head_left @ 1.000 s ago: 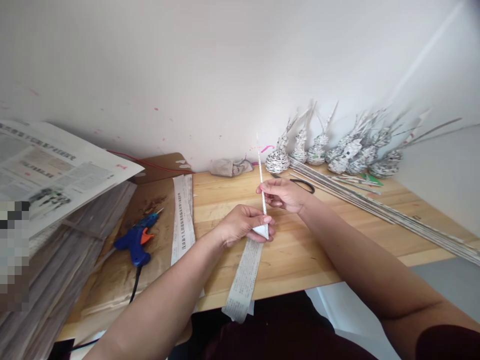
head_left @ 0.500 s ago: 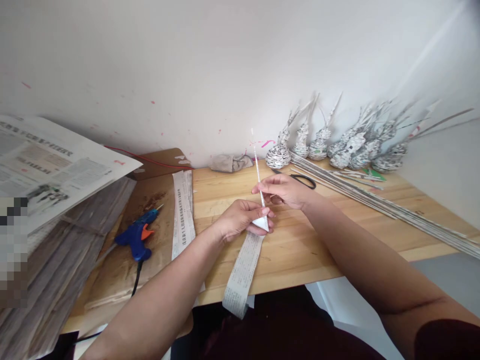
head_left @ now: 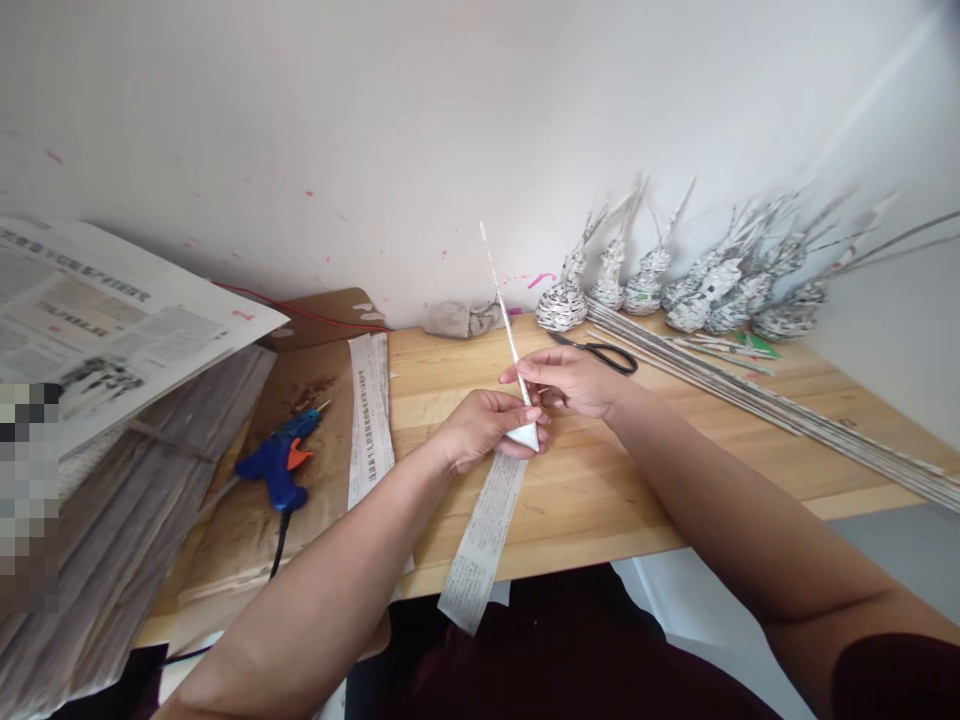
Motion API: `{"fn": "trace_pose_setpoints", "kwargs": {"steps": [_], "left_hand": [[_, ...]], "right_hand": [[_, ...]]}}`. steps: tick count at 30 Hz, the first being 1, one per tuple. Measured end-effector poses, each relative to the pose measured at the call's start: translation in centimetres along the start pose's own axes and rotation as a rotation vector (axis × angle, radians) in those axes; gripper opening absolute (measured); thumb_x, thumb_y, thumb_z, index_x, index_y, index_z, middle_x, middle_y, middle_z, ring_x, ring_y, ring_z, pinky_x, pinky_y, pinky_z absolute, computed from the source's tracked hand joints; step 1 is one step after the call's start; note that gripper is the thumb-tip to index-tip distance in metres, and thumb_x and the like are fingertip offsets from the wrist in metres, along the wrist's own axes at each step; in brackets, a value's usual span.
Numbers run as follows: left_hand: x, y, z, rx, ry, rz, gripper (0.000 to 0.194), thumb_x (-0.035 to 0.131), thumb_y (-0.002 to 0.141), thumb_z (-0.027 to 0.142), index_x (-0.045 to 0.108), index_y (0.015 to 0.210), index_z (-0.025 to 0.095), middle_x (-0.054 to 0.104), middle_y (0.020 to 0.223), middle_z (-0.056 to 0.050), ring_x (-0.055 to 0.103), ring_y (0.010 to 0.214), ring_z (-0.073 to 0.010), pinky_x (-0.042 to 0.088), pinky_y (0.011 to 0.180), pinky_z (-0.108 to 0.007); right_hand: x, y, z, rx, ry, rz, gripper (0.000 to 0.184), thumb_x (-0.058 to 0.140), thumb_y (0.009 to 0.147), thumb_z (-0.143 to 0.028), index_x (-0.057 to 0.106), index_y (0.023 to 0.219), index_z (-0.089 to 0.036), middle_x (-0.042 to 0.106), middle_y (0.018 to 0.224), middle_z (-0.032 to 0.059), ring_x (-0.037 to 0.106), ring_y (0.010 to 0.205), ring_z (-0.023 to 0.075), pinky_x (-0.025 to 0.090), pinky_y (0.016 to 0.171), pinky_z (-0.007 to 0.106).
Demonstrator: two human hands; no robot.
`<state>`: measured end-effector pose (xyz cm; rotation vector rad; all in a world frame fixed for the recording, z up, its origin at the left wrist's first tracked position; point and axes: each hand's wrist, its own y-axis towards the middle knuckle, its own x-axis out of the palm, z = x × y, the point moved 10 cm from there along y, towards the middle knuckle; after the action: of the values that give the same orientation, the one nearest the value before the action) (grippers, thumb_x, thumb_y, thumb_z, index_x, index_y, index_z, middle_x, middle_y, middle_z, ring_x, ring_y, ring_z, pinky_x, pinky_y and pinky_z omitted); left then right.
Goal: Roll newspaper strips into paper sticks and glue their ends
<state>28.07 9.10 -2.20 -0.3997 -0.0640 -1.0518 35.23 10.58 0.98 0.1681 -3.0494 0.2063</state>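
A newspaper strip (head_left: 480, 535) hangs from my hands over the table's front edge, and its upper part is rolled into a thin pointed paper tube (head_left: 500, 293). My left hand (head_left: 491, 425) pinches the folded, cone-like lower end between thumb and fingers. Just above it, my right hand (head_left: 562, 382) has its fingertips closed around the tube's shaft. The tube's tip leans up and to the left, toward the wall. Part of the fold is hidden by my left fingers.
Left lie a blue glue gun (head_left: 277, 462), more newspaper strips (head_left: 369, 430), a newspaper sheet (head_left: 150, 310) and a grey-brown stack (head_left: 142, 510). At the back right are scissors (head_left: 611, 357), long paper rods (head_left: 720, 385) and several woven paper gourds (head_left: 561, 306). A crumpled cloth (head_left: 459, 319) sits by the wall.
The paper tube has tilted further left, and its tip shows more clearly. Both hands keep their hold with small finger movements. The hanging strip's lower end has flattened out.
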Motion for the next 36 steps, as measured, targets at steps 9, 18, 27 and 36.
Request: {"fn": "trace_pose_setpoints", "kwargs": {"steps": [9,18,27,36], "left_hand": [[0.3,-0.1,-0.2,-0.007,0.028,-0.038,0.039,0.072,0.067,0.042,0.068,0.09,0.011,0.068,0.083,-0.013,0.066,0.076,-0.0202,0.053,0.065,-0.032],[0.3,-0.1,-0.5,-0.047,0.013,-0.037,0.039,0.073,0.066,0.039,0.068,0.091,0.009,0.069,0.083,-0.014,0.066,0.077,-0.0211,0.054,0.063,-0.031],[0.4,-0.1,-0.4,-0.037,0.038,-0.064,0.038,0.072,0.068,0.038,0.068,0.092,0.01,0.069,0.085,-0.014,0.066,0.078,-0.0203,0.054,0.066,-0.032],[0.2,-0.1,-0.8,-0.061,0.074,-0.046,0.036,0.072,0.067,0.039,0.069,0.089,0.01,0.069,0.085,-0.014,0.065,0.076,-0.0191,0.054,0.065,-0.031]], "right_hand": [[-0.7,0.3,1.1,0.065,0.099,0.026,0.026,0.072,0.068,-0.037,0.066,0.075,-0.012,0.054,0.054,-0.0014,0.047,0.048,0.0058,0.026,0.036,0.015],[-1.0,0.3,1.2,0.066,0.062,0.086,0.029,0.076,0.063,-0.038,0.065,0.071,-0.012,0.053,0.056,-0.0026,0.045,0.047,0.0046,0.027,0.038,0.016],[-1.3,0.3,0.9,0.051,0.031,0.146,0.029,0.076,0.061,-0.038,0.064,0.069,-0.013,0.05,0.052,-0.0031,0.043,0.046,0.0047,0.022,0.036,0.016],[-1.3,0.2,0.3,0.011,-0.007,0.185,0.028,0.077,0.06,-0.036,0.061,0.064,-0.014,0.046,0.05,-0.005,0.039,0.043,0.0038,0.018,0.034,0.016]]}}
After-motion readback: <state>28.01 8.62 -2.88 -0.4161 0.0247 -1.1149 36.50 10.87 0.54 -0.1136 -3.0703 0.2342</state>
